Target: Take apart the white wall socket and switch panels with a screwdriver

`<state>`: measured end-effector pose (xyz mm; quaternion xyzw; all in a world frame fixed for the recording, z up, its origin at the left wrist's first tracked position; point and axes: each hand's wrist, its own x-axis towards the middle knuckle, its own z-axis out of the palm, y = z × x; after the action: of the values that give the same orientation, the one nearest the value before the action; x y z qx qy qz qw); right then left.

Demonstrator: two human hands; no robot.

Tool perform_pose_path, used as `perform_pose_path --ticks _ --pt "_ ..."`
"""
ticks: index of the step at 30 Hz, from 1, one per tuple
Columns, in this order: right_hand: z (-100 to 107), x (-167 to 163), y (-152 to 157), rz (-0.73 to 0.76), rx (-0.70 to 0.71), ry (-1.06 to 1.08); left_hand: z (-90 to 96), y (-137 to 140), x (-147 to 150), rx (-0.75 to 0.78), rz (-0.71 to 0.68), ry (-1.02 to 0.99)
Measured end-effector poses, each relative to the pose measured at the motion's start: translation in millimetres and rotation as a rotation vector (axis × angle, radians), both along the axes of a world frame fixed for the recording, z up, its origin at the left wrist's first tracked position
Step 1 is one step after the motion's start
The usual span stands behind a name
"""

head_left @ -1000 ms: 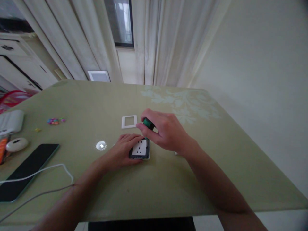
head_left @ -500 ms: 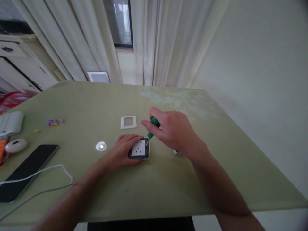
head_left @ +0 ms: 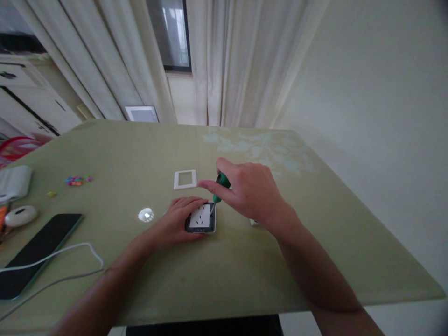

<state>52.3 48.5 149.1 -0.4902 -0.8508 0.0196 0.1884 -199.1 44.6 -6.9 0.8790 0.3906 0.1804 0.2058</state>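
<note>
A wall socket module (head_left: 200, 218) with a white face and dark frame lies flat on the green table (head_left: 245, 261). My left hand (head_left: 175, 223) rests on its left side and holds it down. My right hand (head_left: 250, 191) grips a green-handled screwdriver (head_left: 220, 184), tilted, with its metal tip on the socket's upper right corner. A white square frame (head_left: 185, 179) lies just beyond the socket.
At the left lie a dark phone (head_left: 35, 249), a white cable (head_left: 63, 263), a white oval object (head_left: 19, 215), a white case (head_left: 12, 183) and small coloured bits (head_left: 75, 180). A shiny round disc (head_left: 145, 214) lies left of my hand. Curtains hang behind the table.
My right hand has drawn back to the right and tilted the screwdriver, so its shaft and tip show at the socket's corner. The left hand has stayed on the socket.
</note>
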Motion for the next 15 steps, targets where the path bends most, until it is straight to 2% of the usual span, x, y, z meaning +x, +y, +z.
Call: perform_pose_path --ticks 2,6,8,12,15 --pt "-2.1 -3.8 0.9 0.047 -0.006 0.003 -0.8 0.4 -0.1 0.002 0.0 -0.008" --pt "-1.0 -1.2 3.1 0.315 -0.039 0.074 -1.1 0.5 -0.3 -0.009 0.0 -0.009" --pt "0.7 4.5 3.8 0.344 -0.05 0.091 -1.1 0.5 -0.4 -0.007 -0.002 -0.013" --pt "-0.1 10.0 3.5 0.301 -0.056 0.112 -1.9 0.8 -1.3 -0.004 -0.008 -0.022" --pt "-4.1 2.9 2.2 0.113 0.01 0.043 -2.4 1.0 -1.8 -0.006 -0.012 -0.028"
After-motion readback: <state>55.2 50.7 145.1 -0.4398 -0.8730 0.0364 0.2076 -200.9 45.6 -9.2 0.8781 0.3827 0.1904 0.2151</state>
